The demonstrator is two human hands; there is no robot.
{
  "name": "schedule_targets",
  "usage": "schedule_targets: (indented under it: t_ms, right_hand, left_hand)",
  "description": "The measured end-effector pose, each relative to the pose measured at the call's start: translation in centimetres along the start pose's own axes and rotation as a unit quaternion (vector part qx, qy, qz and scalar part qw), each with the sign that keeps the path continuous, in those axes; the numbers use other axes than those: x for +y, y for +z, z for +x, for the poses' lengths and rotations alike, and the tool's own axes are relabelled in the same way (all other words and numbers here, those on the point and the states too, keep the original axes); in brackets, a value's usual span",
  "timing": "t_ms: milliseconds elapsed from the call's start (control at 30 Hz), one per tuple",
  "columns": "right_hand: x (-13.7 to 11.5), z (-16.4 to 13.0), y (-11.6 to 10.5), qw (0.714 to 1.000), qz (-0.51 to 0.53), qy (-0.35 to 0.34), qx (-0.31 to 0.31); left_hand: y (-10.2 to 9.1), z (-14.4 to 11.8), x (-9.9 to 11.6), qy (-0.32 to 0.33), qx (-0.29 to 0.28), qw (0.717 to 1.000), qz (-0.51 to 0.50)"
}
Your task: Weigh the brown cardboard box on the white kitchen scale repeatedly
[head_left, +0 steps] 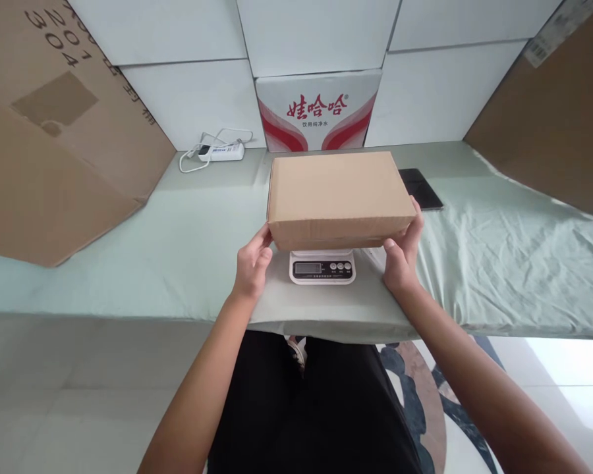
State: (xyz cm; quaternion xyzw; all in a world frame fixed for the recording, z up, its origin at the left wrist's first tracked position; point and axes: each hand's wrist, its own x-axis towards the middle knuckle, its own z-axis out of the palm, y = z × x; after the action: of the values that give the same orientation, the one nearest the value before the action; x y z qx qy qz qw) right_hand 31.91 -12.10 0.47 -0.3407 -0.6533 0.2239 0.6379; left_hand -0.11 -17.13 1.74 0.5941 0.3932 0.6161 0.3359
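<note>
Two bare forearms reach up from the bottom edge over black trousers. One left hand (252, 263) presses its fingers flat against the near left corner of the box (336, 194); one right hand (402, 253) cups the near right corner, thumb on the front face, fingers up the side. Both hands grip the box between them. One box, plain brown corrugated card, flat and rectangular, closed, sits over one scale (322, 266), hiding most of its platform; whether it rests on it fully cannot be told. Only the scale's white front strip shows, with one grey display and three round buttons. Both stand on a table (128, 250) covered in pale green, creased cloth. Behind the box: one white carton (319, 108) with red print, one white power strip (221, 152) with looped cable, one dark flat tablet (420, 187) partly hidden by the box. Two large brown cardboard sheets (54, 138) lean at left and right
</note>
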Motion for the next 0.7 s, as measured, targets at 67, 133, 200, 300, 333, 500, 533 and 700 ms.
schedule_targets:
  t_ms: [67, 133, 200, 300, 333, 500, 533, 700]
  right_hand:
    - [0.0, 0.1, -0.1, 1.000, -0.004, -0.003, 0.000]
    - [0.1, 0.1, -0.1, 1.000, -0.006, -0.005, -0.004]
    - [0.2, 0.0, -0.1, 1.000, -0.011, -0.005, -0.006]
    - [0.5, 0.0, 0.0, 1.000, -0.015, -0.004, -0.004]
    - [0.7, -0.1, 0.0, 1.000, -0.012, -0.004, 0.000]
    - [1.3, 0.2, -0.6, 0.998, 0.013, 0.033, 0.061]
    - [1.4, 0.3, -0.8, 0.996, 0.020, 0.053, 0.075]
    - [2.2, 0.9, -1.8, 0.983, 0.059, 0.131, 0.118]
  left_hand:
    - [0.0, 0.1, 0.0, -0.002, 0.001, 1.000, -0.004]
    - [0.1, 0.1, 0.1, -0.004, 0.007, 1.000, -0.006]
    - [0.1, 0.1, 0.1, -0.004, 0.009, 1.000, -0.007]
    - [0.1, 0.1, 0.0, 0.000, 0.006, 1.000, -0.012]
    - [0.0, 0.1, -0.1, 0.002, 0.008, 1.000, -0.013]
    - [-0.5, 0.0, -0.9, 0.013, 0.058, 0.998, -0.012]
    - [-0.6, 0.0, -1.1, 0.011, 0.072, 0.997, -0.010]
    - [-0.7, 0.2, -1.4, -0.006, 0.092, 0.996, 0.000]
